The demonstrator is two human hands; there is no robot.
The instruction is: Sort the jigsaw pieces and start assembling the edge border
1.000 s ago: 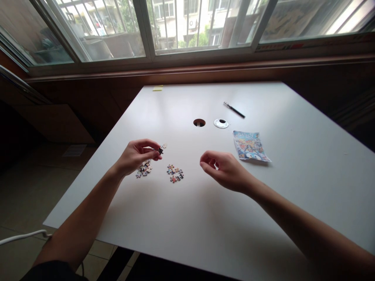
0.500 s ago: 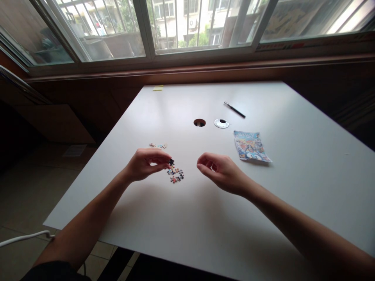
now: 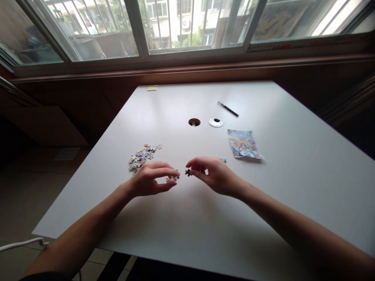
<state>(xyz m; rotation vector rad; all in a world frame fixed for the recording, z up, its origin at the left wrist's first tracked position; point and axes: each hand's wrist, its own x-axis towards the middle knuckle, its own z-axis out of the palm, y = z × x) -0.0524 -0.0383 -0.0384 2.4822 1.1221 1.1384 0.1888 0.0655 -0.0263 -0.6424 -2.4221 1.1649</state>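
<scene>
Dark knobbed jigsaw piece (image 3: 188,172) pinched in my right hand (image 3: 216,175)
My left hand (image 3: 152,178), fingers parted, partly hides multicoloured puzzle pieces (image 3: 172,179)

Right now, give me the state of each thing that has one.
Left grip: open
Right grip: pinching dark puzzle piece
Puzzle pile: loose, heaped
Small cluster: partly hidden
Table hole: uncovered
Hole cover: off, beside the hole
Pen: lying flat
Picture sheet: printed side up
Window: can't tell whether shut
</scene>
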